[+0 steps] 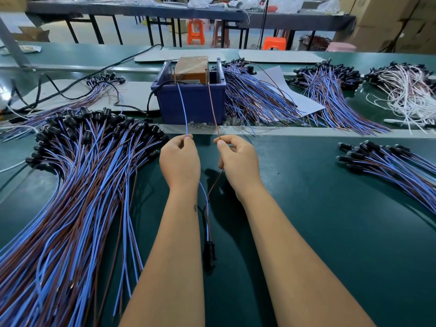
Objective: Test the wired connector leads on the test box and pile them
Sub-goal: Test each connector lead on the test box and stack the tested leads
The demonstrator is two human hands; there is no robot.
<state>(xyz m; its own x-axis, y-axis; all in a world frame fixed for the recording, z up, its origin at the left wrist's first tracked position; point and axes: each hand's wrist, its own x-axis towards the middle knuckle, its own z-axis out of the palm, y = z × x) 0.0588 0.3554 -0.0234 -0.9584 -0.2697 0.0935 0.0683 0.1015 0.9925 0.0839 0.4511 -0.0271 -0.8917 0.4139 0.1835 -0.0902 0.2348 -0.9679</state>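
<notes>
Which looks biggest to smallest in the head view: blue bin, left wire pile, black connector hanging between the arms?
1. Left wire pile, though it lies nearer the camera than the bin.
2. Blue bin.
3. Black connector, clearly smallest despite being nearest.

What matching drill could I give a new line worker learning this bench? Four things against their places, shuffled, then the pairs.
Things:
1. left hand
2. right hand
3. black connector
4. test box

Places:
A. in the blue bin
B. pinching the brown wire
C. between the forearms, low
D. pinching the blue wire

Pairs: 1-D, 2-B, 3-C, 4-A
</notes>
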